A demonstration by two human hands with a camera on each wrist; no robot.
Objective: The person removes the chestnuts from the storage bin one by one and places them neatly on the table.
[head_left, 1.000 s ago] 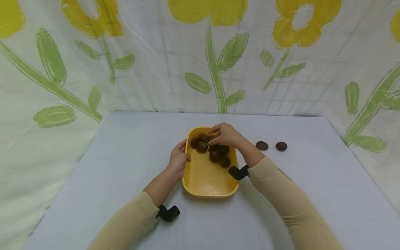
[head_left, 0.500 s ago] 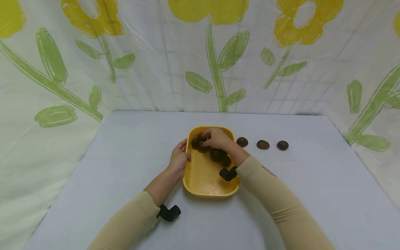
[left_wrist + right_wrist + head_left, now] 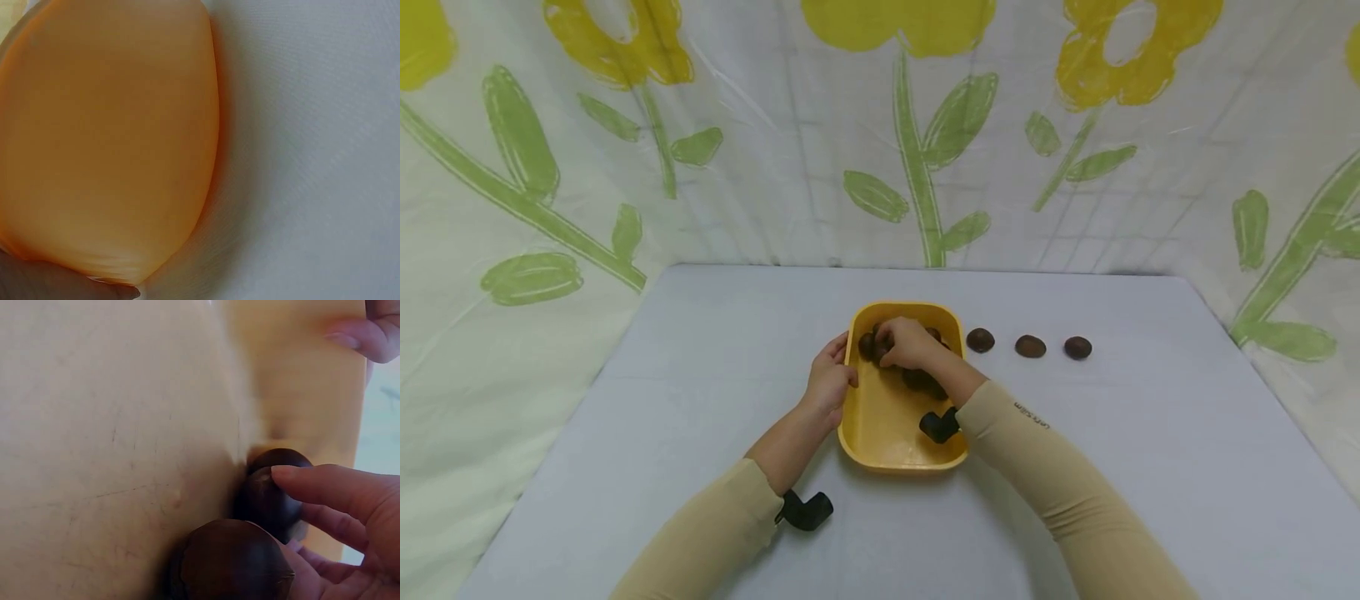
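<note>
A yellow rectangular plastic box [image 3: 880, 433] stands on the table with several brown chestnuts [image 3: 917, 380] in its far half. My left hand [image 3: 829, 385] grips its left side, thumb over the rim and the other fingers along the outer wall. Reaching inside, my right hand [image 3: 908, 343] hides part of the pile. In the right wrist view, its thumb and fingers pinch a dark chestnut [image 3: 265, 495], with another chestnut [image 3: 226, 561] close below the hand. The left wrist view shows the box's outer wall [image 3: 112, 137] and part of a finger [image 3: 56, 281].
Three chestnuts lie in a loose row right of the box: one near its rim [image 3: 981, 340], a middle chestnut [image 3: 1031, 347] and a far-right chestnut [image 3: 1078, 348]. A pale cloth covers the table [image 3: 700, 350]. Behind it hangs a flower-painted curtain [image 3: 760, 167].
My right hand has moved left and deeper into the box, its fingers closing on a chestnut. The chestnut nearest the rim has come into view beyond the forearm. My left hand keeps its hold.
</note>
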